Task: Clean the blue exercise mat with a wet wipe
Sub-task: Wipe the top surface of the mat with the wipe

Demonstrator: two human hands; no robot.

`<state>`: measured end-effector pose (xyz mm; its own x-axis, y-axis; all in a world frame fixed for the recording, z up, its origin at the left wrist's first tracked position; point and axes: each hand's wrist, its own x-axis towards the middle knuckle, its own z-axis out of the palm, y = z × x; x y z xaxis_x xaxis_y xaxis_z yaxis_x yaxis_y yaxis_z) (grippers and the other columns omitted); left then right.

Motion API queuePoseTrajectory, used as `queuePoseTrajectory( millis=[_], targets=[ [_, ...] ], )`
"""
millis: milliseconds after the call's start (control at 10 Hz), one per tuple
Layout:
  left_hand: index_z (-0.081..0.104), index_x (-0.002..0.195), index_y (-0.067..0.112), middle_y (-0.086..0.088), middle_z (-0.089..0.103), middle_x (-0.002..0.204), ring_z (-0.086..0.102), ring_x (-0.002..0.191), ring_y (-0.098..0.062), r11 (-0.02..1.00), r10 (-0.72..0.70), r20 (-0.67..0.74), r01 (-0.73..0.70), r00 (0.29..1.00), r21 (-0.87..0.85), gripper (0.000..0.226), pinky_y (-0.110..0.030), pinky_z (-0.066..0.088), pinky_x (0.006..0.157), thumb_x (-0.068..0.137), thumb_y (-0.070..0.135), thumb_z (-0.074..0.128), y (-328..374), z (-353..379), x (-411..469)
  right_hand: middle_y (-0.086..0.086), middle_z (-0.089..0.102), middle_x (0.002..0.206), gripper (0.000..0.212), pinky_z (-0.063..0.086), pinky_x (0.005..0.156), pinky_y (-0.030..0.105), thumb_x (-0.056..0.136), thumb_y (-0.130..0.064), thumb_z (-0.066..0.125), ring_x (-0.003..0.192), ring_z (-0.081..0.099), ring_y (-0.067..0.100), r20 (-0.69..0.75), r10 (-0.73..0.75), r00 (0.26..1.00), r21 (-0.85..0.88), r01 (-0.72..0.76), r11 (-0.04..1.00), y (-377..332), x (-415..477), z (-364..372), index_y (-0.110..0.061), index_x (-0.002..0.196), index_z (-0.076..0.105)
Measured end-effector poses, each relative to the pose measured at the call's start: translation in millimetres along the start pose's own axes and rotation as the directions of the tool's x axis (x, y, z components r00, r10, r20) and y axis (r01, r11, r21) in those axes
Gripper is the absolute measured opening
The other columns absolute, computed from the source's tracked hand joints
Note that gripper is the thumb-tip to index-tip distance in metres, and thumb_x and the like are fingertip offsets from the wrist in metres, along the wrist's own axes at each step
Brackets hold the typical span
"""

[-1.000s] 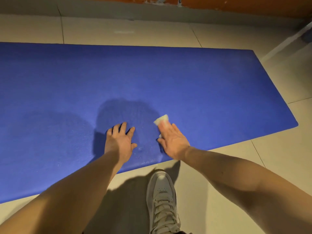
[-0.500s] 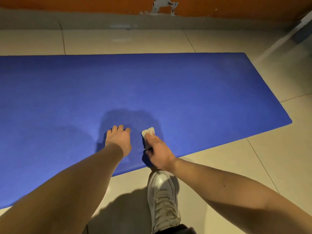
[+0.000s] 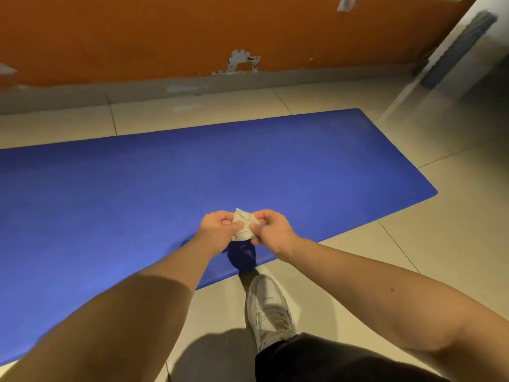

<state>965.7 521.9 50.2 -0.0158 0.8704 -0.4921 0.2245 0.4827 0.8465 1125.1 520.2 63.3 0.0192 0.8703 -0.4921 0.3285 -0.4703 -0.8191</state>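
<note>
Lifted wipe — both hands' grip (crumpled), mat cropped

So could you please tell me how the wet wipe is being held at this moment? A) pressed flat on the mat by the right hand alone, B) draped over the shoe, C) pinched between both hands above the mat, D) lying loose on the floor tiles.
C: the crumpled wet wipe is gripped by the left hand and the right hand, raised above the blue mat.
</note>
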Motion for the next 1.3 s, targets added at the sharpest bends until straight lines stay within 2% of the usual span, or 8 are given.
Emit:
queuePoseTrajectory(
  millis=[100,200,300,400,600,900,1200,1300],
  targets=[
    [0.068,0.102,0.002,-0.009,0.068,0.085,0.061,0.070,-0.021,0.994,0.100,-0.027,-0.098,0.995,0.056,0.018,-0.027,0.054,0.064,0.086,0.009,0.073,21,-7,-18,0.012,0.056,0.090,0.020,0.053,0.058,0.035,0.093,-0.011,0.068,0.065,0.057,0.028,-0.110,0.062,0.992,-0.134,-0.076,0.988,-18,-16,-4,-0.010,0.099,0.048],
    [0.067,0.092,0.006,0.001,0.058,0.071,0.050,0.062,-0.017,0.977,0.179,-0.046,-0.172,0.983,0.126,0.009,-0.025,0.041,0.056,0.084,0.009,0.071,41,-18,-37,0.012,0.056,0.086,0.024,0.060,0.071,0.039,0.090,-0.014,0.070,0.066,0.059,0.028,-0.154,0.074,0.985,-0.223,-0.108,0.969,-47,-35,-13,-0.014,0.080,0.048],
    [0.066,0.084,0.017,0.001,0.061,0.072,0.052,0.064,-0.019,0.958,0.236,-0.029,-0.227,0.971,0.178,0.005,-0.028,0.042,0.059,0.085,0.014,0.070,61,-30,-57,0.018,0.067,0.091,0.004,0.061,0.086,0.043,0.090,-0.001,0.063,0.074,0.073,0.031,-0.039,0.159,0.987,0.042,-0.157,0.987,-86,-59,-13,-0.004,0.090,0.061],
    [0.067,0.082,0.019,-0.002,0.067,0.076,0.057,0.064,-0.021,0.937,0.300,0.007,-0.296,0.954,0.186,0.008,-0.031,0.047,0.058,0.088,0.022,0.070,82,-40,-74,0.022,0.070,0.100,0.016,0.059,0.092,0.046,0.100,-0.008,0.056,0.093,0.073,0.036,0.026,0.187,0.982,0.169,-0.189,0.967,-120,-76,-9,0.003,0.106,0.066],
    [0.063,0.075,0.020,0.003,0.059,0.068,0.048,0.055,-0.014,0.899,0.380,0.050,-0.382,0.924,0.214,0.021,-0.025,0.039,0.051,0.095,0.027,0.065,104,-64,-100,0.020,0.071,0.094,0.020,0.063,0.078,0.039,0.103,-0.013,0.055,0.078,0.072,0.030,0.080,0.208,0.975,0.255,-0.222,0.941,-156,-98,10,0.001,0.115,0.063],
    [0.068,0.094,0.017,-0.008,0.069,0.094,0.062,0.081,-0.026,0.910,0.317,0.035,-0.314,0.948,0.271,0.008,-0.037,0.055,0.075,0.092,0.010,0.064,74,-69,-84,0.015,0.069,0.088,0.009,0.059,0.058,0.032,0.092,0.008,0.060,0.077,0.070,0.025,-0.033,0.206,0.978,0.238,-0.193,0.952,-118,-78,23,0.002,0.096,0.065],
    [0.067,0.108,0.014,-0.005,0.067,0.109,0.063,0.101,-0.031,0.833,0.169,0.071,-0.181,0.983,0.523,0.016,-0.041,0.054,0.090,0.094,0.013,0.059,-6,-36,-16,0.016,0.067,0.104,0.019,0.060,0.090,0.044,0.087,0.000,0.067,0.096,0.069,0.033,-0.170,0.129,0.977,-0.319,-0.179,0.931,-18,9,-5,-0.017,0.081,0.059],
    [0.062,0.100,0.022,-0.006,0.063,0.109,0.056,0.091,-0.030,0.742,0.114,0.120,-0.165,0.986,0.649,0.011,-0.036,0.053,0.086,0.092,0.015,0.060,-32,-30,15,0.009,0.063,0.085,0.015,0.056,0.072,0.036,0.094,-0.018,0.063,0.076,0.061,0.030,-0.268,0.114,0.957,-0.536,-0.246,0.808,22,36,-1,-0.016,0.080,0.057]
  ],
)
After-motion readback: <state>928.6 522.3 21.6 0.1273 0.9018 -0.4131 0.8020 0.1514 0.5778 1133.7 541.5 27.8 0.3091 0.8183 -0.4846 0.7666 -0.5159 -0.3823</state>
